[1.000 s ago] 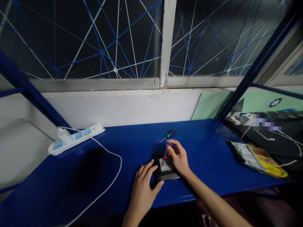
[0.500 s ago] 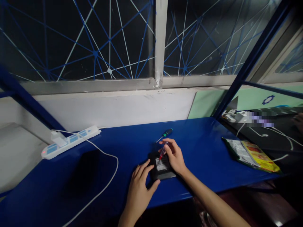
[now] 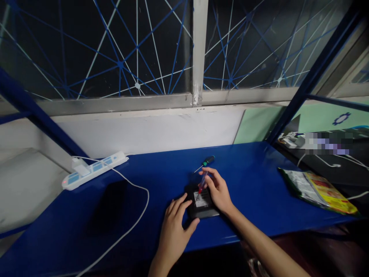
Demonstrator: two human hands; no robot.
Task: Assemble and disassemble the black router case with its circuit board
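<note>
A small black box-shaped device [image 3: 204, 212] with a white label [image 3: 203, 199] lies flat on the blue table, label side up. My right hand [image 3: 219, 191] grips a screwdriver [image 3: 203, 182] with a clear purplish handle and a red collar. The tool is tilted, its thin tip down over the label; whether it touches is too fine to tell. My left hand [image 3: 176, 227] rests along the device's left side, fingers spread at its edge and thumb at the near corner. Just beyond my right hand lies a second screwdriver [image 3: 208, 161], dark and green-handled.
A white power strip [image 3: 96, 169] with a plug stands at the back left, its white cable [image 3: 146, 204] curving across the blue table [image 3: 161, 165]. A dark flat object [image 3: 108, 204] lies left of the cable. A yellow and silver packet [image 3: 319, 190] lies at the right edge.
The camera view has turned slightly, so the scene sits a little further right. Both hands, the held screwdriver and the device keep nearly the same places relative to each other.
</note>
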